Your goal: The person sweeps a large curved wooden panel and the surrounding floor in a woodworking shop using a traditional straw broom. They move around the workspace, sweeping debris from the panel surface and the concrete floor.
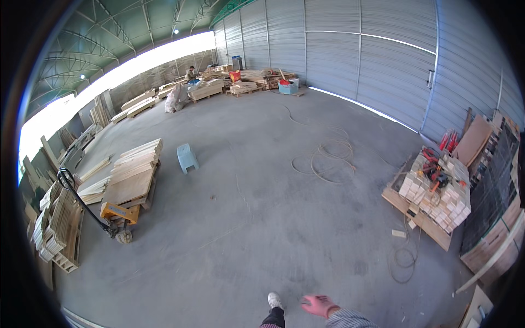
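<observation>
My right hand point(319, 305), in a pink glove with a striped sleeve behind it, is low in the view beside my white shoe point(274, 299). Its fingers are loosely curved and slightly apart, with nothing visible in them. Under it lies the grey concrete floor point(262, 235), which it does not touch. My left hand is out of view.
At left a yellow pallet jack point(121, 213) carries stacked boards point(134, 169); a blue stool point(187, 158) stands beside it. Hoses point(331, 158) coil across the floor. At right, wood blocks point(437, 191) and tools fill a pallet. Far back, a person point(191, 74) is among lumber piles.
</observation>
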Action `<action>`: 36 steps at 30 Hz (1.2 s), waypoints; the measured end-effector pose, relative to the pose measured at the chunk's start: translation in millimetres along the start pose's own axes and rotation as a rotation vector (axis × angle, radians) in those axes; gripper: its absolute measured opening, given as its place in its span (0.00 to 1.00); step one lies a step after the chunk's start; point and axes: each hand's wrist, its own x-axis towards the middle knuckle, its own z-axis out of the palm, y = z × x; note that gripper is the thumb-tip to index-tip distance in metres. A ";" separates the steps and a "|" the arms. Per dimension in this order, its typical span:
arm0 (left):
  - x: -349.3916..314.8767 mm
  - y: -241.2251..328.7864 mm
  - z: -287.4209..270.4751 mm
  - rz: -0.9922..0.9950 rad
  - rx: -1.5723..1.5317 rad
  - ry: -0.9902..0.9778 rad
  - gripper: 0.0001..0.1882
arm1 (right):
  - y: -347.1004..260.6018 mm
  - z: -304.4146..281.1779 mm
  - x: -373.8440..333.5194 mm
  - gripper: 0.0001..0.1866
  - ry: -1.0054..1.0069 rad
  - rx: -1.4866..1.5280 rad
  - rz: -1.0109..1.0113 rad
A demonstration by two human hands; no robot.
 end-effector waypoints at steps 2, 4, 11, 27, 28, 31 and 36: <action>41.0 30.7 7.8 -0.032 -0.016 0.009 0.17 | -18.0 -30.1 75.8 0.25 -0.070 -0.039 -0.207; 87.7 73.1 9.4 -0.059 -0.025 0.011 0.17 | -21.6 -48.9 135.8 0.23 -0.031 -0.008 -0.221; 232.7 234.9 -5.3 0.035 -0.037 0.016 0.16 | 123.2 -49.0 209.3 0.20 0.123 0.177 0.236; 564.2 629.9 11.7 0.054 -0.078 0.067 0.15 | 313.2 -277.3 591.0 0.20 -0.014 0.293 0.843; 579.2 646.8 8.1 0.026 -0.096 0.078 0.15 | 308.1 -303.7 643.6 0.20 -0.001 0.302 0.745; 629.0 695.2 1.1 -0.035 -0.128 0.092 0.15 | 275.0 -389.5 803.3 0.20 -0.045 0.330 0.507; 741.9 789.7 -2.6 -0.096 -0.168 0.106 0.14 | 184.2 -510.3 1052.5 0.19 0.222 0.258 0.122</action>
